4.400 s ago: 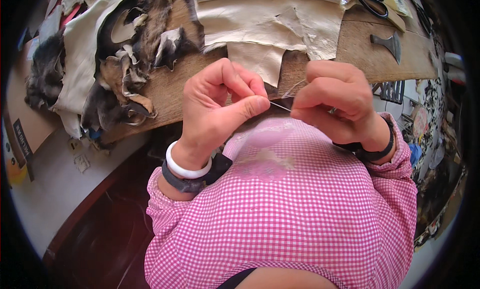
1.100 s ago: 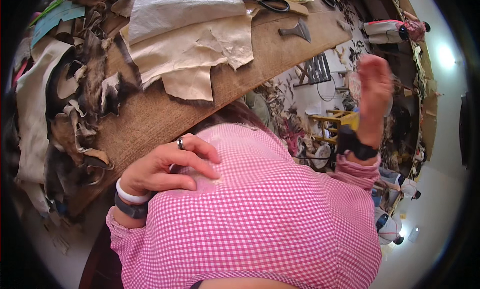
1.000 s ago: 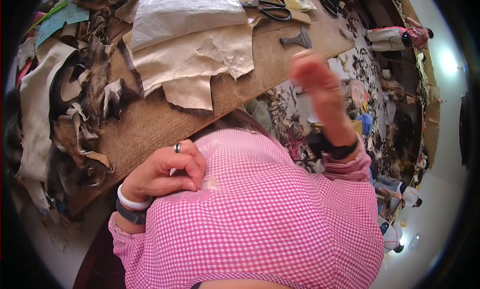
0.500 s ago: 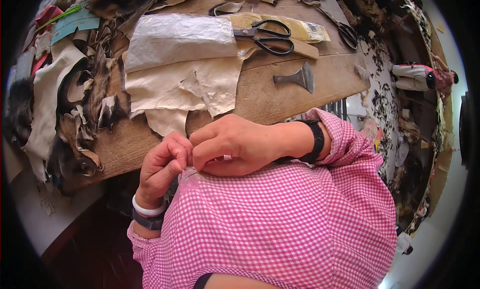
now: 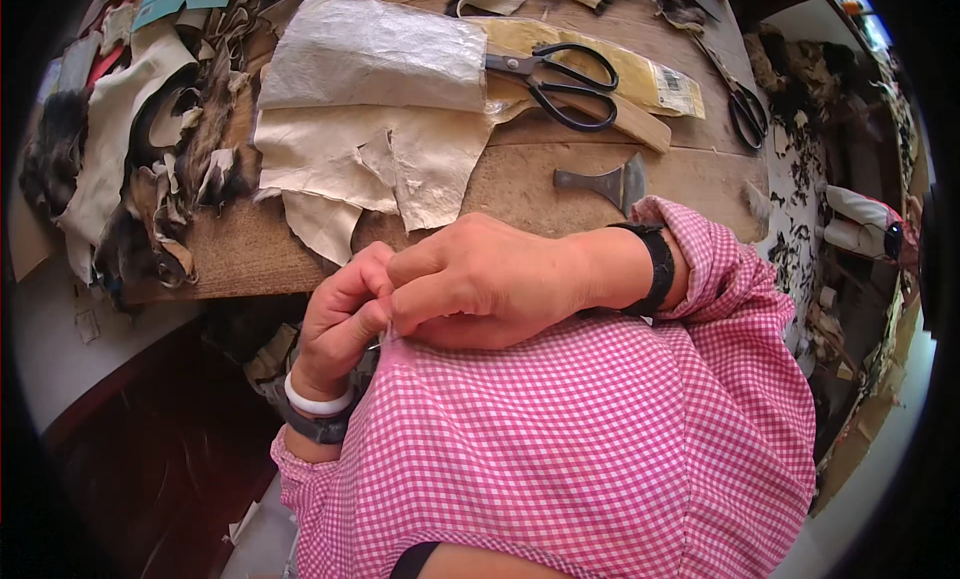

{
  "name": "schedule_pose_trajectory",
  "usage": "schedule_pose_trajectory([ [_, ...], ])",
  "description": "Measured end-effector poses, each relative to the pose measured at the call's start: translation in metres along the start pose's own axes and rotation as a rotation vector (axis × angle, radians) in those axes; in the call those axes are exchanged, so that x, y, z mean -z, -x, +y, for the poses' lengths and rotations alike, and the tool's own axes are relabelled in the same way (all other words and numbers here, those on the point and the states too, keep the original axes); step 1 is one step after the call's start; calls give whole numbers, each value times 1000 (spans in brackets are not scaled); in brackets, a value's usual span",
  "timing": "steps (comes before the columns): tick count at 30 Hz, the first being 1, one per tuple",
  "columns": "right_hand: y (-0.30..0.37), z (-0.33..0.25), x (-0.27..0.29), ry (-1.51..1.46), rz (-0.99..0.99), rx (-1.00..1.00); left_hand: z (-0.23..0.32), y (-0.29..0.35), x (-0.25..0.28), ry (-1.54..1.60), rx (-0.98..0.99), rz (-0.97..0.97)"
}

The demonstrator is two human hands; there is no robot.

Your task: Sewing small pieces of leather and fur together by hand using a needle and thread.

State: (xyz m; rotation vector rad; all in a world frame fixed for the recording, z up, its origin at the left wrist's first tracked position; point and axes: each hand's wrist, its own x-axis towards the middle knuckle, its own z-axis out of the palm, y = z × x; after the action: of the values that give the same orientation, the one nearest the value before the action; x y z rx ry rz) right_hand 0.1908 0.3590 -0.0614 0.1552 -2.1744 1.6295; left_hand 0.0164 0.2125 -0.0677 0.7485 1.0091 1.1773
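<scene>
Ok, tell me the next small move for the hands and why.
Probably ease the right hand slightly away while the left hand steadies the pink checked cloth: the hands meet at a raised fold of it, and a thin shiny sliver, perhaps a needle, shows just below their fingertips; which fingers pinch it is hidden, so going slowly seems wise.

On the wooden table (image 5: 240, 249), black-handled scissors (image 5: 527, 72) lie partly across a yellow packet (image 5: 640, 79) near a flared metal tool (image 5: 604, 181), while a whitish sheet (image 5: 385, 54) overlies pale hide (image 5: 325, 144).
</scene>
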Motion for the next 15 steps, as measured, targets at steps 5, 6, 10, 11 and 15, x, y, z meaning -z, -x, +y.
schedule_pose_trajectory([
  [5, 1, -1, 3, -34, 122, 9, 3, -19, 1, 11, 17, -56],
  [6, 2, -1, 5, -90, 108, -70, 7, -22, 2, -24, 78, -74],
  [10, 3, -1, 7, -186, 114, -204, 28, -41, 13, -166, 196, -228],
  [11, 2, 0, 6, -181, 133, -198, 34, -45, 17, -202, 224, -271],
  [15, 2, 0, 4, -120, 158, -181, 43, -67, 35, -390, 200, -495],
])
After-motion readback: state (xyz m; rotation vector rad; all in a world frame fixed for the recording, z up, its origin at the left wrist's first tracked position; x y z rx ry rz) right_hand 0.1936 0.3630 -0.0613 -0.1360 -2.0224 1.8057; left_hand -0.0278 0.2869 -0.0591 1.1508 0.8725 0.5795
